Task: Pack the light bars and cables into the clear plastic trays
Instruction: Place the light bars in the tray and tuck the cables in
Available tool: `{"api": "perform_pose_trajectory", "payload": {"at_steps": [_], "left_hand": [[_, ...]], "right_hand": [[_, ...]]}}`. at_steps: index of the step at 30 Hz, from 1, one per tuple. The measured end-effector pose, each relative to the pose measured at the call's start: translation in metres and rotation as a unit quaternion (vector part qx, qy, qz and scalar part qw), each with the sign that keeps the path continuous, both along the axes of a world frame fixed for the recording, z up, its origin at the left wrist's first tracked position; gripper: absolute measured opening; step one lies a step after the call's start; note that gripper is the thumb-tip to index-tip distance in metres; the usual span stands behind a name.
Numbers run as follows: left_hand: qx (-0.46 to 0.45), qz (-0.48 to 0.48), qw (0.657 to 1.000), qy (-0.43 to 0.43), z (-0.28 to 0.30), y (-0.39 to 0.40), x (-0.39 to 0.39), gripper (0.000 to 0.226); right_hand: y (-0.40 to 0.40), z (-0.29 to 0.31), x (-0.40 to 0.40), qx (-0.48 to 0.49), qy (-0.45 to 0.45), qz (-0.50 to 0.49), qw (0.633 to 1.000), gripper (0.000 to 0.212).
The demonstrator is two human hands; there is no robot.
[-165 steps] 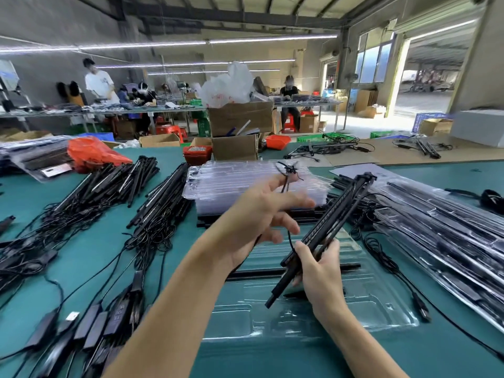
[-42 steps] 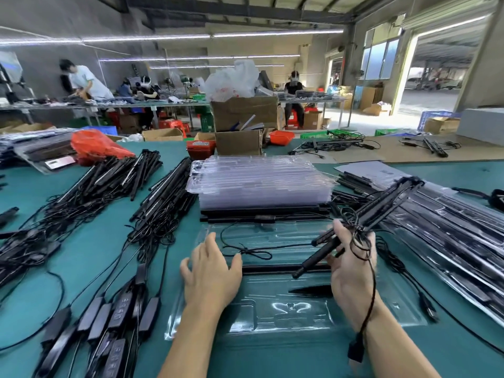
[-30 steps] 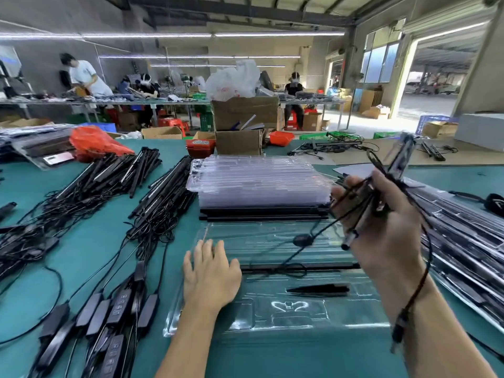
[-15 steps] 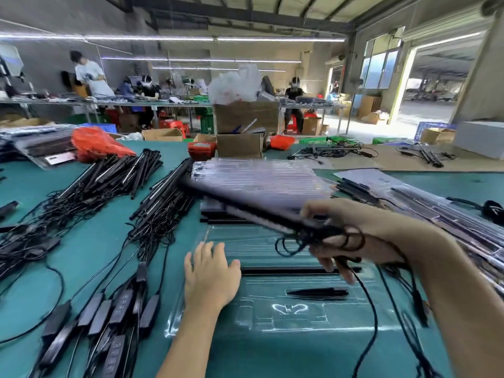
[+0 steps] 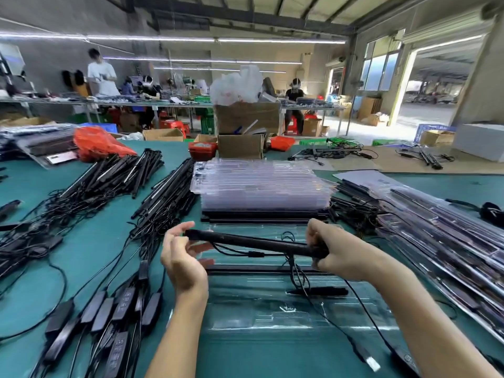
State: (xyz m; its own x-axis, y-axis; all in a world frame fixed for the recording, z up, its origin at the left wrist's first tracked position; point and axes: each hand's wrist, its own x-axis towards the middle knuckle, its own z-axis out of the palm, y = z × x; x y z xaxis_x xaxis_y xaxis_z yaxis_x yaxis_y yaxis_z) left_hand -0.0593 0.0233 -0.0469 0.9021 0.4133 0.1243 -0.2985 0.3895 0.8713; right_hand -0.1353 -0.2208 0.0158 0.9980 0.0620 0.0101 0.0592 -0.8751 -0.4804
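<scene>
Head view showed the right hand [image 5: 336, 253] gripping a light bar [image 5: 256, 242] above the open clear tray [image 5: 272, 317], the left hand [image 5: 181, 257] pinching its far end. One bar [image 5: 261, 267] apparently lay seated already; piles of loose bars [image 5: 109, 175] remained unpacked.

R end of the light bar [image 5: 256, 242] is buried inside the right hand [image 5: 338, 252]; fingers [image 5: 316, 236] wrap it, so end cap can't be seen. Cable [image 5: 300, 276] under those fingers is motion-blurred, and whether it's pinched too can't be told. Both forearms cut off at bottom edge.
</scene>
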Motion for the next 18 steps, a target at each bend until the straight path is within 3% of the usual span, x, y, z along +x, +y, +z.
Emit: {"api": "perform_pose_trajectory", "payload": {"at_steps": [3, 5, 9, 11, 15, 18], "left_hand": [[0.055, -0.019, 0.998, 0.001, -0.003, -0.002, -0.001, 0.025], [0.083, -0.022, 0.996, 0.006, -0.002, -0.003, -0.002, 0.007], [0.052, -0.057, 0.997, 0.023, 0.001, -0.003, 0.0, 0.021], [0.029, -0.066, 0.997, 0.034, 0.001, -0.001, 0.001, 0.023], [-0.043, -0.065, 0.996, 0.049, 0.0, 0.003, 0.003, 0.025], [-0.086, -0.084, 0.992, 0.038, 0.001, 0.004, 0.002, 0.026]], "right_hand": [[-0.003, -0.008, 0.001, 0.011, -0.005, 0.007, 1.0, 0.048], [-0.007, -0.009, -0.003, 0.032, 0.019, 0.013, 0.999, 0.059], [-0.011, -0.002, -0.01, 0.11, 0.072, 0.018, 0.991, 0.083], [-0.014, 0.001, -0.012, 0.174, 0.061, -0.02, 0.983, 0.074], [-0.026, 0.006, -0.007, 0.32, -0.013, -0.126, 0.939, 0.024], [-0.037, 0.009, -0.005, 0.455, -0.031, -0.187, 0.87, 0.025]]}}
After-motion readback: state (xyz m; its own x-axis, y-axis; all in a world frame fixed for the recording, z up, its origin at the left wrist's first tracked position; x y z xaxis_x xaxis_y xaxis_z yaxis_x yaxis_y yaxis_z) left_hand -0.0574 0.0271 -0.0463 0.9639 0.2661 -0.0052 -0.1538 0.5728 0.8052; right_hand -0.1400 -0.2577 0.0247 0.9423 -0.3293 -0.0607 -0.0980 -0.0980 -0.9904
